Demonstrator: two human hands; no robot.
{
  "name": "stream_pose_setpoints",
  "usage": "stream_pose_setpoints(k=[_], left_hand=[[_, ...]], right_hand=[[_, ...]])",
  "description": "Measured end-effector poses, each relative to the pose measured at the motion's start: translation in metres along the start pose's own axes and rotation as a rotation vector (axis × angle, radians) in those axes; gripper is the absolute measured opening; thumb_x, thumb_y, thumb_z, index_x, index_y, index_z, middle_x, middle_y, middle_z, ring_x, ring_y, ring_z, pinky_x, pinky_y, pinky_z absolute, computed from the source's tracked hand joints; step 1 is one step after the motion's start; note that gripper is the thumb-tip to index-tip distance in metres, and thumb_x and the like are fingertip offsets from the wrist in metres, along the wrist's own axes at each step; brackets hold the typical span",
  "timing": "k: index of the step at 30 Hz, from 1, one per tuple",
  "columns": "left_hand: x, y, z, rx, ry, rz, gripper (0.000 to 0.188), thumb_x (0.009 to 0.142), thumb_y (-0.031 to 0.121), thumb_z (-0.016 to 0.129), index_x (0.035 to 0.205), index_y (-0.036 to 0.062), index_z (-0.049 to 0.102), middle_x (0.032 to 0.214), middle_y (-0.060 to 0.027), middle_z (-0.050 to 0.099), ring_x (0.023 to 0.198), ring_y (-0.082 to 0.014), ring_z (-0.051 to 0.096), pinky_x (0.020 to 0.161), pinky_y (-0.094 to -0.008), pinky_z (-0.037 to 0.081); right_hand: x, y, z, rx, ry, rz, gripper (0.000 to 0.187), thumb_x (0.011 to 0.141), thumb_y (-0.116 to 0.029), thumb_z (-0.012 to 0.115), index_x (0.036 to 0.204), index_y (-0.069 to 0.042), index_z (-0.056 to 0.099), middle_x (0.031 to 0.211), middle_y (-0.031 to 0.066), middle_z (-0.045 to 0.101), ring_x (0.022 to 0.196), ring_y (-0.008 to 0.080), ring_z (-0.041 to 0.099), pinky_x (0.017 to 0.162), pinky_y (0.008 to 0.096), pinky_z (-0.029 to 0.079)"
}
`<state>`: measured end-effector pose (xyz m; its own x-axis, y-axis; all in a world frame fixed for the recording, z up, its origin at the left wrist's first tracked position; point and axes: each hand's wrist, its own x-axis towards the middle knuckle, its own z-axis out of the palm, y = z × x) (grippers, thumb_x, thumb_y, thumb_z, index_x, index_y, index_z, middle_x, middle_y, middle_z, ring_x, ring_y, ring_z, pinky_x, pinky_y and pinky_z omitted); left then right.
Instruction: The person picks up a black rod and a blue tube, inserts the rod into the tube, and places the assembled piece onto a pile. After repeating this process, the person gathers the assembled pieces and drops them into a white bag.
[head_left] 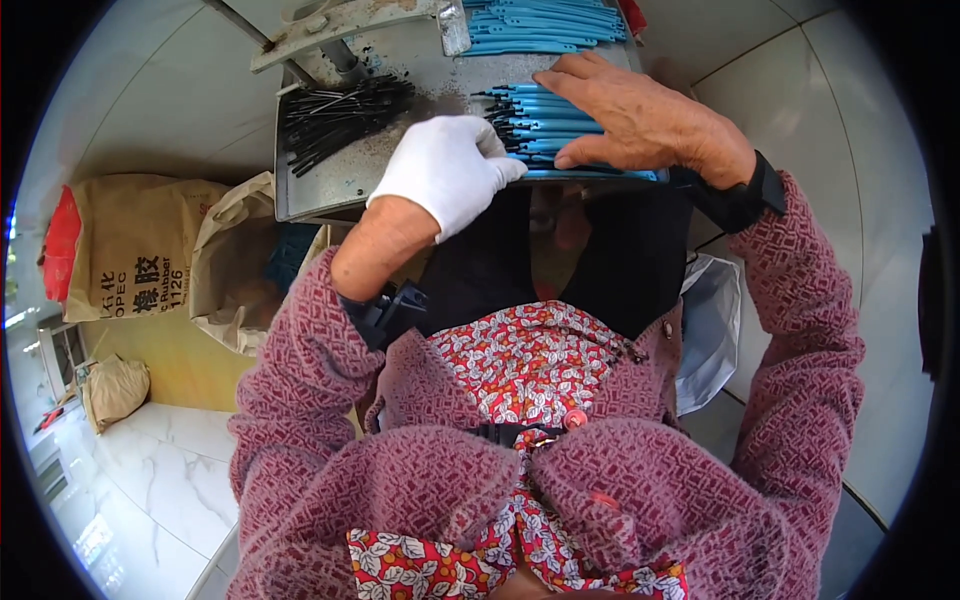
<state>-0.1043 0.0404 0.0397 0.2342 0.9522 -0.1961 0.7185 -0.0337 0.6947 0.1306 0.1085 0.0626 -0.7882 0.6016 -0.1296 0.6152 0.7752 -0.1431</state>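
Note:
My left hand (440, 175), in a white glove, is closed with thumb and forefinger together at the near left end of a row of light-blue plastic strips (545, 128). What its fingertips hold is hidden by the glove. Black tips stick out from the left ends of the strips. Bare and spread, my right hand (645, 120) lies over the right part of that row, thumb along the near edge and fingers toward the far side. Left of the glove, a loose pile of thin black rods (345, 115) rests on the metal tray (300, 205).
More blue strips (545, 25) are stacked at the tray's far side. A metal frame with a post (345, 62) stands over the far left. Brown paper sacks (140, 245) sit on the left, one of them open. A pale plastic bag (708, 335) hangs right of my lap.

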Motion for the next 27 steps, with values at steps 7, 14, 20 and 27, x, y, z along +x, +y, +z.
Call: stream_pose_setpoints(k=[7, 14, 20, 27], left_hand=[[0.014, 0.005, -0.009, 0.291, -0.092, 0.069, 0.036, 0.079, 0.039, 0.080, 0.086, 0.0047, 0.074, 0.082, -0.0169, 0.071, 0.080, -0.0344, 0.070, 0.075, -0.0413, 0.055], [0.015, 0.015, 0.005, 0.533, 0.070, 0.137, 0.036, 0.079, 0.043, 0.079, 0.085, 0.0077, 0.075, 0.082, -0.0157, 0.072, 0.081, -0.0351, 0.070, 0.075, -0.0424, 0.056], [0.012, 0.018, 0.010, 0.395, 0.020, -0.079, 0.037, 0.081, 0.048, 0.075, 0.090, 0.0119, 0.079, 0.091, -0.0122, 0.075, 0.085, -0.0333, 0.072, 0.079, -0.0436, 0.057], [0.014, 0.024, -0.004, 0.573, -0.034, 0.042, 0.039, 0.083, 0.049, 0.073, 0.090, 0.0111, 0.079, 0.088, -0.0129, 0.075, 0.085, -0.0344, 0.072, 0.078, -0.0460, 0.057]], right_hand=[[0.003, -0.011, 0.005, -0.016, -0.030, -0.013, 0.085, 0.079, -0.021, 0.081, 0.146, 0.008, 0.038, 0.135, 0.0237, 0.050, 0.129, 0.0402, 0.047, 0.109, 0.0435, 0.042], [0.007, -0.014, 0.007, -0.045, -0.051, 0.059, 0.085, 0.078, -0.017, 0.081, 0.145, 0.010, 0.037, 0.137, 0.0265, 0.049, 0.128, 0.0408, 0.048, 0.110, 0.0423, 0.042], [-0.001, -0.015, 0.015, 0.012, 0.028, 0.100, 0.084, 0.078, -0.017, 0.081, 0.143, 0.012, 0.037, 0.137, 0.0291, 0.049, 0.129, 0.0431, 0.048, 0.109, 0.0434, 0.043], [-0.006, -0.014, 0.016, -0.037, 0.033, 0.052, 0.084, 0.077, -0.017, 0.081, 0.142, 0.014, 0.037, 0.135, 0.0299, 0.049, 0.127, 0.0444, 0.049, 0.108, 0.0447, 0.044]])
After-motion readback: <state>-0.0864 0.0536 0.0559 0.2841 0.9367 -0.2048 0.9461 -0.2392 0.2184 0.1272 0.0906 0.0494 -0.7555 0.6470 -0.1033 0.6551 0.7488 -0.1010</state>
